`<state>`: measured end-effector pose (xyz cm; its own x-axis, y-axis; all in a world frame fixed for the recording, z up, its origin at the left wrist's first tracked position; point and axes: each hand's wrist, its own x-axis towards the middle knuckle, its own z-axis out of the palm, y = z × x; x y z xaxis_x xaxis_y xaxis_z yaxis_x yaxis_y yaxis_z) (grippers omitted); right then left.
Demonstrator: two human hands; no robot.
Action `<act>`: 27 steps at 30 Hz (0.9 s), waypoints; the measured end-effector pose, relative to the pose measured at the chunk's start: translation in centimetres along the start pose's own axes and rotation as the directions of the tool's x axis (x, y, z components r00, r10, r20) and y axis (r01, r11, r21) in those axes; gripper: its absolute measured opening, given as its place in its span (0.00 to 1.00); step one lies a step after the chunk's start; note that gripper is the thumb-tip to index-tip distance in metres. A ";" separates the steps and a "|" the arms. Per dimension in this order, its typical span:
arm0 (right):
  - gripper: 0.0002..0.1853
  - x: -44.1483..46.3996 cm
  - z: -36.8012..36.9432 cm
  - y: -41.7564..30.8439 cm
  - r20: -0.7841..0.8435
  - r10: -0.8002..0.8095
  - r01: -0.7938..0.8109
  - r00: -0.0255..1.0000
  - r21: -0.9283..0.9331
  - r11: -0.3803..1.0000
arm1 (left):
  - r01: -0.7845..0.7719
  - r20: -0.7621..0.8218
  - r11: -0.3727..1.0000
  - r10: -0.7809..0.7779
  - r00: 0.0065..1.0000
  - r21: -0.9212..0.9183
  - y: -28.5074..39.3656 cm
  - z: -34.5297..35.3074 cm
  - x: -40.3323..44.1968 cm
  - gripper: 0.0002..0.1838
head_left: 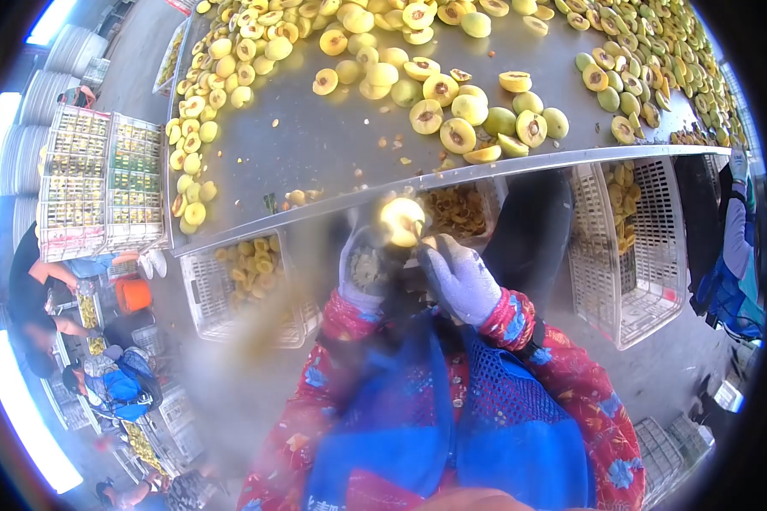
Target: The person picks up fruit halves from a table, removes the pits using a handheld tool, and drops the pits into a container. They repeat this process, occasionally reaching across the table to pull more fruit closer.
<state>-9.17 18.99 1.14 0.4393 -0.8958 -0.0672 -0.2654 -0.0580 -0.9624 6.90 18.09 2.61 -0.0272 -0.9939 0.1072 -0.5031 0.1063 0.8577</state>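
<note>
My left hand (365,268), in a pale, dirt-stained glove, is closed around a yellow stone fruit half (399,220) just below the metal table's front edge. Close beside it, my right hand (464,279), in a lilac glove with dark fingertips, is closed with its fingers pinched towards the fruit. A thin dark tip seems to show between those fingers and the fruit, but I cannot make out what it is. Several halved yellow fruits (458,134) with brown centres lie on the metal table (315,153) in front of me.
Fruit heaps cover the table's far side. Below its edge stand a white crate of fruit (245,281), a container of brownish pieces (453,211) and another crate (635,289). Stacked crates (102,183) and an orange bucket (133,295) are left, where other people work. One person (737,255) stands right.
</note>
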 end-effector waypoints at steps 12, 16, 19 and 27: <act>0.12 0.4 1.2 -1.0 0.032 0.130 -0.133 0.991 0.361 0.923 | 0.140 -0.029 0.473 -0.332 0.943 -0.870 -1.2 3.3 -1.6 0.22; 0.16 0.7 0.0 -1.5 0.378 0.334 -0.500 0.864 0.724 0.476 | -0.063 -0.178 0.929 -0.004 0.984 -0.365 -2.5 3.1 -1.3 0.21; 0.18 0.8 0.2 -0.9 0.369 0.358 -0.507 0.858 0.720 0.473 | 0.178 0.042 0.810 -0.187 0.981 -0.558 -0.4 1.2 -0.8 0.21; 0.22 0.4 0.3 2.4 0.689 -0.332 -0.737 0.644 0.444 -0.509 | 0.174 0.069 0.646 -0.185 0.980 -0.743 -2.5 2.2 -1.0 0.25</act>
<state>-9.32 18.62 -1.26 0.9625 -0.2544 0.0943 0.1927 0.8855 0.4227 6.31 18.73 -0.71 0.0072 -0.9961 -0.0880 0.3120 -0.0814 0.9466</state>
